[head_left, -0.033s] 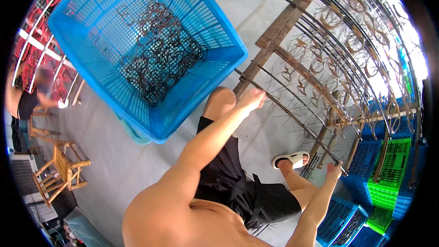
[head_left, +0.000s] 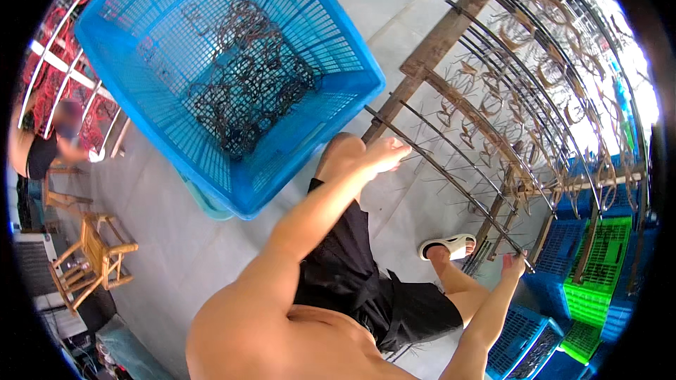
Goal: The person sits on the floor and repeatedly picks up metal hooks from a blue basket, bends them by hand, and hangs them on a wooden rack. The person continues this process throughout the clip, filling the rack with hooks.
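A long dark metal rod (head_left: pixel 451 177) with thin wire prongs runs slantwise from beside the blue basket down to the lower right. My right hand (head_left: pixel 513 265) is closed around its near right end. By the rod's far left part, my left hand (head_left: pixel 384 156) has its fingers curled together, the fingertips close to the metal; whatever they pinch is too small to make out. Next to that hand stands a big blue plastic basket (head_left: pixel 315 146), holding a loose tangle of dark, thin looped pieces (head_left: pixel 246 91).
A rack with a wooden beam (head_left: pixel 438 39) carries several rods hung with brownish loops. Blue and green crates (head_left: pixel 598 267) stack at the right; another blue crate (head_left: pixel 517 341) sits below. A bamboo chair (head_left: pixel 98 253) stands left, near another person (head_left: pixel 46 148) beside red loops.
My left hand has shifted slightly and its wrist has turned a little. My right hand stays at the rod's end. The basket and rack appear almost unchanged.
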Demonstrator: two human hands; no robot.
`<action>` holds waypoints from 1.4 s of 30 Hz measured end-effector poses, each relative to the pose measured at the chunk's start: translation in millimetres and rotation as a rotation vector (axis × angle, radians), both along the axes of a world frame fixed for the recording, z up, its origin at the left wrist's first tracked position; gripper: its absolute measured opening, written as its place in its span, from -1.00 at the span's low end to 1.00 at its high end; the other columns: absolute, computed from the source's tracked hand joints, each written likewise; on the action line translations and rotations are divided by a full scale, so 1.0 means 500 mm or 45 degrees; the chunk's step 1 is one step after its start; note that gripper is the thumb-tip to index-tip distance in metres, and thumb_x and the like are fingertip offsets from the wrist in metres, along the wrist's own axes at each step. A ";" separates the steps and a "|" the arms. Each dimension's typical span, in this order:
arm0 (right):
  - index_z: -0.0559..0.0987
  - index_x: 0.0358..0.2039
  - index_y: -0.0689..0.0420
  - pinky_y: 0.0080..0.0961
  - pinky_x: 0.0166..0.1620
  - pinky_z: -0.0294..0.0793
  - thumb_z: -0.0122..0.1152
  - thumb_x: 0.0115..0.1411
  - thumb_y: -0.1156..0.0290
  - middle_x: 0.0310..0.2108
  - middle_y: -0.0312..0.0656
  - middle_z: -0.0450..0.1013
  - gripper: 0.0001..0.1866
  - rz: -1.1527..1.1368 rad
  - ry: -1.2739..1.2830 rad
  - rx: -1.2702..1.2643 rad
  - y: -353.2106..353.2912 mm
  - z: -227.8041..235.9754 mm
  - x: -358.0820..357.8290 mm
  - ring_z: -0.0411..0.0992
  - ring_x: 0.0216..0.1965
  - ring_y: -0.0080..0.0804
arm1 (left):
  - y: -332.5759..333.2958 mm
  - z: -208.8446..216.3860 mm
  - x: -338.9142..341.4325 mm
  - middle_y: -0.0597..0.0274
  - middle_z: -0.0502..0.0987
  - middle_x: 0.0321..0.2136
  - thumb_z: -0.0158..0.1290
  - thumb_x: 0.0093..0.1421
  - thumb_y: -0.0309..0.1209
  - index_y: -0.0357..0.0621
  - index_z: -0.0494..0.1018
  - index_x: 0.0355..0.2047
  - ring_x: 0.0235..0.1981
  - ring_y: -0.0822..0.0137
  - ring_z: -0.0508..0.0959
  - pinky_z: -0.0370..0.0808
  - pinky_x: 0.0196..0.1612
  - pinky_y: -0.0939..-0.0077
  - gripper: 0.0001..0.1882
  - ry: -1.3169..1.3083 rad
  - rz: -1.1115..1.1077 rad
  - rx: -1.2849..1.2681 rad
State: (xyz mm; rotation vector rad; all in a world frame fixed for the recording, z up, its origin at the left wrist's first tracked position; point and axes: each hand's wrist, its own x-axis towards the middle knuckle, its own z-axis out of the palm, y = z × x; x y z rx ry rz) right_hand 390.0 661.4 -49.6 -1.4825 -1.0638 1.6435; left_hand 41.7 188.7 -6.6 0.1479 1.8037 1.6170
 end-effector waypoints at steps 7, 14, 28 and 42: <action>0.37 -0.11 0.17 -0.43 -0.27 0.44 0.06 0.20 0.14 -0.38 -0.18 0.31 -0.61 -0.194 -0.308 0.210 -0.124 0.037 0.026 0.31 -0.38 -0.40 | -0.401 -0.077 -0.334 -0.27 0.45 -0.17 0.03 -0.01 -0.10 -0.29 0.38 -0.14 -0.12 -0.16 0.46 0.40 -0.05 0.14 -0.47 0.463 0.754 -1.101; 0.21 0.09 0.24 -0.50 -0.15 0.35 0.04 0.17 0.45 -0.26 -0.17 0.29 -0.52 0.526 -0.819 1.030 -0.477 0.075 -0.044 0.31 -0.26 -0.37 | -0.432 -0.338 -0.392 -0.04 0.24 0.11 0.15 -0.01 -0.03 0.07 0.09 0.19 0.09 -0.12 0.28 0.31 0.06 0.07 -0.21 0.294 0.484 -1.161; 0.47 -0.29 0.30 -0.62 -0.31 0.37 0.08 0.19 0.32 -0.47 -0.27 0.43 -0.73 1.939 -0.170 0.539 -0.848 0.234 -0.448 0.36 -0.42 -0.62 | -0.453 -0.040 -0.183 0.05 0.41 -0.02 -0.15 0.28 -0.30 -0.20 0.26 0.07 -0.13 0.11 0.49 0.44 -0.14 0.35 -0.61 0.491 0.968 -0.322; 0.48 -0.19 0.19 -0.59 -0.37 0.35 0.01 0.23 0.10 -0.41 -0.27 0.42 -0.62 1.466 0.314 -0.497 -1.008 0.223 -0.643 0.35 -0.43 -0.54 | -0.343 0.117 0.111 -0.04 0.26 -0.12 0.10 0.02 -0.59 -0.14 0.23 0.10 -0.19 0.05 0.39 0.38 -0.16 0.24 -0.41 1.499 0.456 -0.540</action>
